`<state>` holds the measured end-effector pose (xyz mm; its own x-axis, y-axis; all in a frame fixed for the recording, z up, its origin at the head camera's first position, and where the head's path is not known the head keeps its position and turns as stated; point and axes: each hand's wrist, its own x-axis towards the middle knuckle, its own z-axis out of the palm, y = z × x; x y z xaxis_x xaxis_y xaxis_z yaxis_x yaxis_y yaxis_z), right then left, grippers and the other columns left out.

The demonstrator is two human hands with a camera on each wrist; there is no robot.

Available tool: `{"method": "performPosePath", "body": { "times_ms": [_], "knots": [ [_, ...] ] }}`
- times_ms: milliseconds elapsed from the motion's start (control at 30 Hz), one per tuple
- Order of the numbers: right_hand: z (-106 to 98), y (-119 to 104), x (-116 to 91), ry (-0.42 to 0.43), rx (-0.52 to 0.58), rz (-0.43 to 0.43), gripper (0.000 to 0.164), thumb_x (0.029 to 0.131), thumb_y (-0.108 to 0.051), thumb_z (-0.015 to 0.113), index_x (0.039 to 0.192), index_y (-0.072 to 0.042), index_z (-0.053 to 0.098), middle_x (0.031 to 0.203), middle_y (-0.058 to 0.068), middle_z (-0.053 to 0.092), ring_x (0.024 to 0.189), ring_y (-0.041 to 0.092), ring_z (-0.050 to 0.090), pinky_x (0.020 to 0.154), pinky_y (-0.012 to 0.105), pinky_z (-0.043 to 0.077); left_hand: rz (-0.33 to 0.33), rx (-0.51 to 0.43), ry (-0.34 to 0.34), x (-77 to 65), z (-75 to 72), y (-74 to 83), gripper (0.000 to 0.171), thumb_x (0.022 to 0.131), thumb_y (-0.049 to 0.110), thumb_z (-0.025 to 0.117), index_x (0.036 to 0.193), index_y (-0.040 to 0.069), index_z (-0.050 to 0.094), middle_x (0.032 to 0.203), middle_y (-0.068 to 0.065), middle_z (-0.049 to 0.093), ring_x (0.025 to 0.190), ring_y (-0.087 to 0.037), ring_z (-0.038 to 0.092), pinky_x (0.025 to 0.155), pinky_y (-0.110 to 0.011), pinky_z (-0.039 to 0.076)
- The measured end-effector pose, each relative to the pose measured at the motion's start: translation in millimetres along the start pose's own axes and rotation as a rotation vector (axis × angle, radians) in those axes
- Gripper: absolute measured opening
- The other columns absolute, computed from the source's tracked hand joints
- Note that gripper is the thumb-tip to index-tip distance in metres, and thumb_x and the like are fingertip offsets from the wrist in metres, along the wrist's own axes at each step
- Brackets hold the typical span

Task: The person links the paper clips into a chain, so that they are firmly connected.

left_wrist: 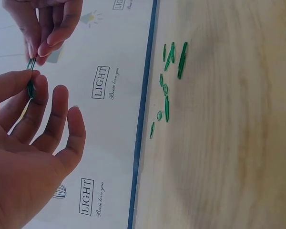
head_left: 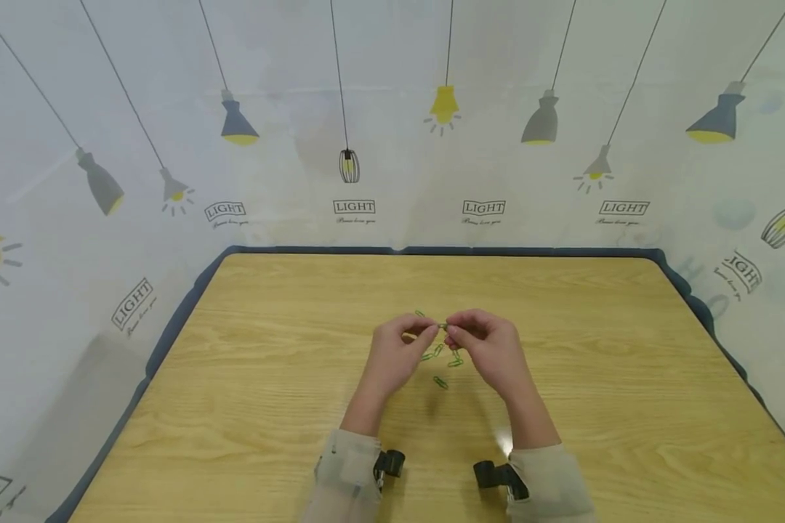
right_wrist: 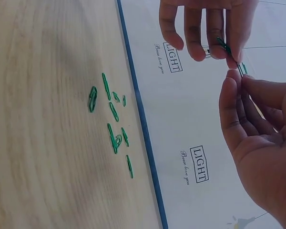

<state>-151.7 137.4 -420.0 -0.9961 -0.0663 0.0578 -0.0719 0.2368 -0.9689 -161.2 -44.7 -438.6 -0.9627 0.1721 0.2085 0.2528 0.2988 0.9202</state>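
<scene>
My left hand (head_left: 395, 352) and right hand (head_left: 495, 352) are raised over the middle of the table, fingertips close together. Between them runs a green paper clip (head_left: 443, 326), pinched from both sides by thumb and forefinger. The left wrist view shows green wire (left_wrist: 31, 88) at the left fingertips, with thin loops reaching up to the right hand's fingers. In the right wrist view, more green wire (right_wrist: 244, 69) shows beside the right thumb. How the held wires join is partly hidden by the fingers.
Several loose green paper clips (head_left: 440, 382) lie scattered on the wooden table (head_left: 268, 378) beneath and between the hands. A dark blue edging (head_left: 497, 252) borders the table, and a pale wall covering (head_left: 399, 167) printed with lamps rises behind it.
</scene>
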Motion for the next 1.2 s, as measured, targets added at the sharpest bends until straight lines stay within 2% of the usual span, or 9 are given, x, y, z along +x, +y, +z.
{"method": "performPosePath", "body": {
  "times_ms": [133, 333, 433, 533, 633, 833, 900, 1033, 1200],
  "knots": [
    [-7, 3, 8, -0.013, -0.056, -0.025, 0.019, 0.105, -0.010, 0.067, 0.119, 0.001, 0.073, 0.114, 0.025, 0.073, 0.093, 0.020, 0.076, 0.084, 0.027, 0.064, 0.006, 0.014, 0.001, 6.5, 0.1, 0.0, 0.023, 0.107, 0.027, 0.067, 0.114, 0.009, 0.080, 0.110, -0.007, 0.080, 0.107, -0.022, 0.072, 0.092, -0.041, 0.062],
    [-28, 15, 25, -0.012, -0.259, -0.030, 0.021, 0.107, -0.014, 0.066, 0.123, -0.003, 0.074, 0.114, 0.018, 0.076, 0.099, 0.029, 0.075, 0.090, 0.044, 0.064, -0.005, 0.007, 0.031, 15.3, 0.8, -1.0, 0.019, 0.106, 0.024, 0.069, 0.112, 0.010, 0.080, 0.110, -0.007, 0.079, 0.104, -0.021, 0.071, 0.092, -0.042, 0.061],
    [-37, 23, 34, -0.025, -0.337, -0.002, 0.022, 0.107, -0.016, 0.066, 0.124, -0.004, 0.073, 0.113, 0.017, 0.076, 0.098, 0.030, 0.074, 0.086, 0.042, 0.062, -0.003, 0.011, 0.048, 17.3, 0.2, -2.8, 0.016, 0.104, 0.023, 0.071, 0.110, 0.011, 0.080, 0.107, -0.007, 0.078, 0.102, -0.022, 0.071, 0.091, -0.044, 0.061],
    [-40, 31, 43, -0.072, -0.389, 0.033, 0.025, 0.107, -0.018, 0.066, 0.126, -0.002, 0.072, 0.112, 0.018, 0.075, 0.094, 0.026, 0.071, 0.080, 0.037, 0.059, -0.002, 0.018, 0.057, 17.4, -1.0, -5.4, 0.015, 0.104, 0.022, 0.072, 0.109, 0.012, 0.080, 0.106, -0.006, 0.078, 0.101, -0.022, 0.070, 0.090, -0.044, 0.060],
    [-44, 38, 55, -0.128, -0.452, 0.062, 0.028, 0.107, -0.019, 0.067, 0.128, -0.002, 0.072, 0.115, 0.017, 0.074, 0.094, 0.025, 0.070, 0.079, 0.037, 0.059, -0.008, 0.024, 0.055, 17.7, -1.0, -7.3, 0.015, 0.104, 0.022, 0.072, 0.109, 0.012, 0.080, 0.107, -0.006, 0.078, 0.102, -0.022, 0.070, 0.090, -0.043, 0.060],
    [-50, 49, 76, -0.259, -0.583, 0.058, 0.021, 0.103, -0.018, 0.071, 0.119, -0.006, 0.077, 0.118, 0.015, 0.075, 0.107, 0.029, 0.069, 0.096, 0.048, 0.058, -0.032, 0.019, 0.056, 17.0, -0.1, -9.5, 0.014, 0.104, 0.022, 0.071, 0.109, 0.013, 0.080, 0.106, -0.006, 0.078, 0.101, -0.021, 0.070, 0.090, -0.041, 0.060],
    [-51, 54, 81, -0.313, -0.598, 0.066, 0.020, 0.101, -0.017, 0.075, 0.116, -0.005, 0.078, 0.116, 0.014, 0.077, 0.107, 0.028, 0.070, 0.099, 0.049, 0.057, -0.033, 0.018, 0.060, 17.1, 0.5, -9.7, 0.014, 0.105, 0.021, 0.071, 0.109, 0.012, 0.080, 0.106, -0.006, 0.078, 0.101, -0.021, 0.070, 0.090, -0.042, 0.060],
    [-53, 62, 85, -0.382, -0.594, 0.108, 0.021, 0.097, -0.015, 0.079, 0.115, -0.005, 0.078, 0.112, 0.011, 0.078, 0.102, 0.022, 0.070, 0.098, 0.045, 0.057, -0.026, 0.003, 0.051, 17.8, 1.7, -9.2, 0.015, 0.105, 0.020, 0.069, 0.111, 0.010, 0.080, 0.109, -0.009, 0.078, 0.105, -0.024, 0.071, 0.092, -0.045, 0.060],
    [-55, 67, 87, -0.395, -0.568, 0.143, 0.017, 0.095, -0.014, 0.081, 0.111, -0.008, 0.079, 0.108, 0.009, 0.077, 0.099, 0.020, 0.068, 0.096, 0.042, 0.057, -0.044, -0.016, 0.054, 17.5, 2.5, -10.0, 0.017, 0.106, 0.019, 0.068, 0.112, 0.009, 0.079, 0.111, -0.010, 0.078, 0.107, -0.025, 0.071, 0.094, -0.046, 0.060]
  ]
}}
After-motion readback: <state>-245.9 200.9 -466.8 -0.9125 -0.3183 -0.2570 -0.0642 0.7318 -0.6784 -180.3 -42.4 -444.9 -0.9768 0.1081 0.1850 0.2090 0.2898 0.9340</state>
